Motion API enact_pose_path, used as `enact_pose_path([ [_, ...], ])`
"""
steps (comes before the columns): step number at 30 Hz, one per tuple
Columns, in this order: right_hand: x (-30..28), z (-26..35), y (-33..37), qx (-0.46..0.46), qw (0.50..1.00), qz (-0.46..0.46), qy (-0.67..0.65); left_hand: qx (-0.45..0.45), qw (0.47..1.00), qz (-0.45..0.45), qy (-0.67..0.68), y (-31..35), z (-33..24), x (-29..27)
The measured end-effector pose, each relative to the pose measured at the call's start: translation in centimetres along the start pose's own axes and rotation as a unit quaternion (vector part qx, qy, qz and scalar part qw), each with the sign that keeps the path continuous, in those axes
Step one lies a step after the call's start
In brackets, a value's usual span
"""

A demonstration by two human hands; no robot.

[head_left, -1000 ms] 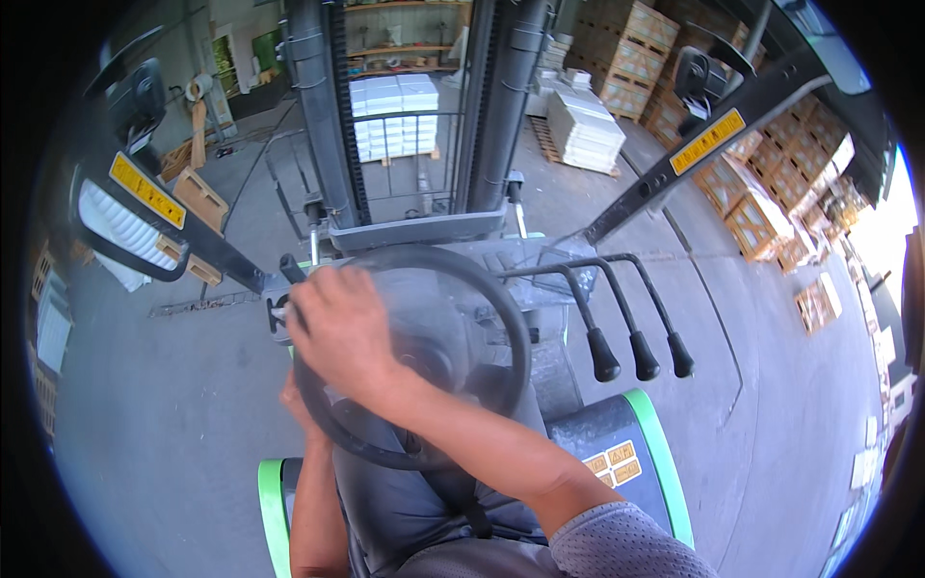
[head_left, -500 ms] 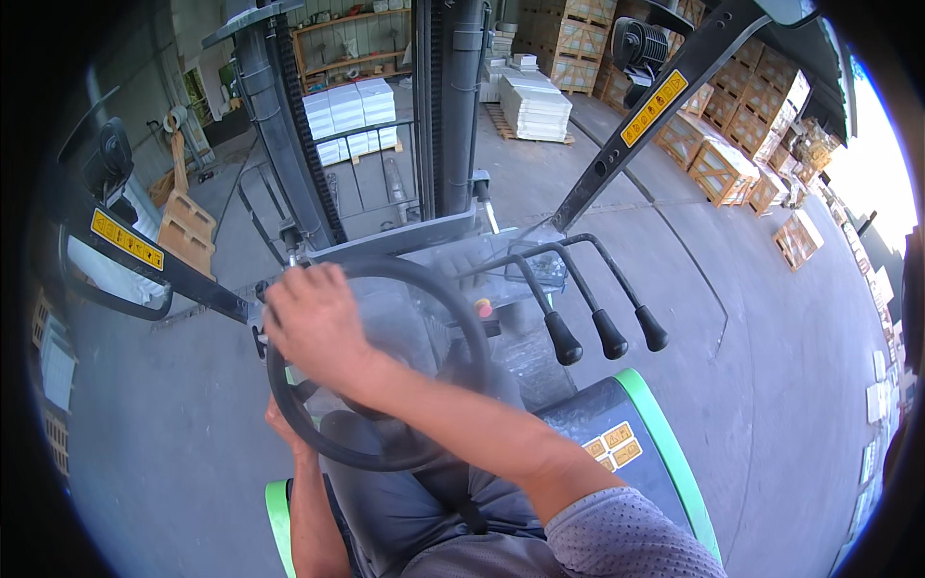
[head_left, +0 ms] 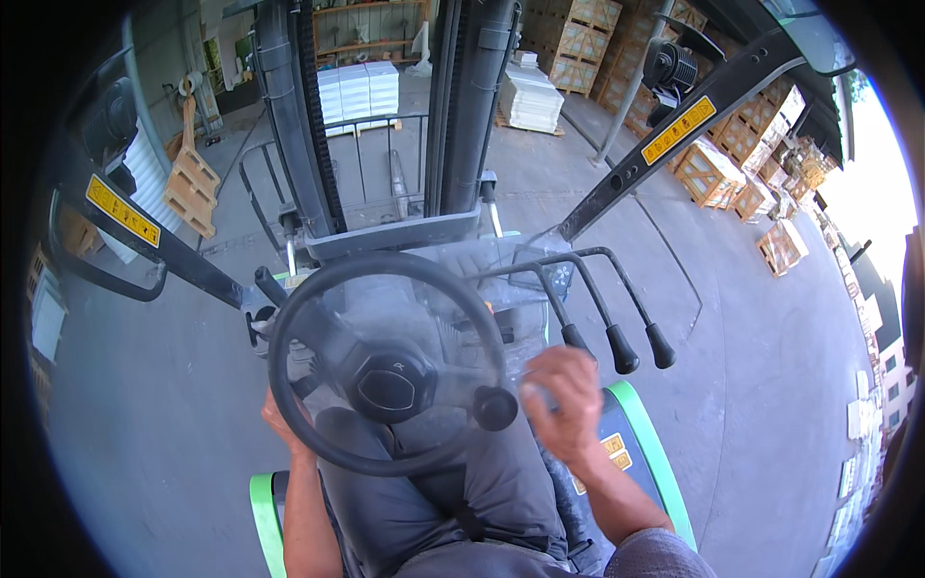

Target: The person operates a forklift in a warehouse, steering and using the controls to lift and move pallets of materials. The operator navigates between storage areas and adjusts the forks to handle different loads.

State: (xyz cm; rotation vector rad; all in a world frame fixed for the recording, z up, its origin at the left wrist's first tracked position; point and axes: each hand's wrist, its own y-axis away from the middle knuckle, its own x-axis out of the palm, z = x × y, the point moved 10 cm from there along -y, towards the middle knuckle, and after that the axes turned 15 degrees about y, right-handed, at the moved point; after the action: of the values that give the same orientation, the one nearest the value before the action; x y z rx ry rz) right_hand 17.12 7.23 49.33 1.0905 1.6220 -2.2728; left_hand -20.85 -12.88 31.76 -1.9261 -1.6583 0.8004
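Observation:
I sit at a forklift's black steering wheel (head_left: pixel 289 323); its round spinner knob (head_left: pixel 496 409) stands at the lower right of the rim. My left hand (head_left: pixel 281 422) is at the wheel's lower left, partly covered by the rim, its fingers hidden. Between the spinner knob and the levers, my right hand (head_left: pixel 564 400) is in the air, slightly blurred. Its fingers are loosely bent, the thumb is apart, and nothing is held. Just beyond it is the black grip of the nearest control lever (head_left: pixel 575 337). Two more levers, a middle one (head_left: pixel 624 356) and an outer one (head_left: pixel 660 347), stand to its right.
Ahead rises the forklift mast (head_left: pixel 462 106), with a load guard (head_left: pixel 361 125) between its columns. White stacked goods (head_left: pixel 358 96) and a pale slab stack (head_left: pixel 530 101) stand beyond. Wooden crates (head_left: pixel 708 173) line the right; a wooden pallet (head_left: pixel 191 193) leans at the left.
My right hand has left the wheel's upper left and moved right, beside the levers. The wheel has turned, and its knob now shows at lower right. The view ahead has shifted slightly. My left hand stays put.

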Motion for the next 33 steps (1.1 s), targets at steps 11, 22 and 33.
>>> enact_pose_path([
  [11, -10.5, -2.5, 24.8, 0.129, 0.985, -0.006, 0.117, -0.04, 0.998, 0.014, -0.048, 16.5, -8.9, -12.9],
  [22, -20.5, 5.3, 36.6, 0.134, 0.987, 0.025, 0.087, -0.102, 0.994, 0.009, -0.035, 26.2, -12.7, -26.5],
  [33, -13.6, 25.4, 30.1, 0.034, 0.98, 0.094, -0.171, -0.049, 0.999, 0.01, 0.009, 23.9, -4.3, -36.0],
])
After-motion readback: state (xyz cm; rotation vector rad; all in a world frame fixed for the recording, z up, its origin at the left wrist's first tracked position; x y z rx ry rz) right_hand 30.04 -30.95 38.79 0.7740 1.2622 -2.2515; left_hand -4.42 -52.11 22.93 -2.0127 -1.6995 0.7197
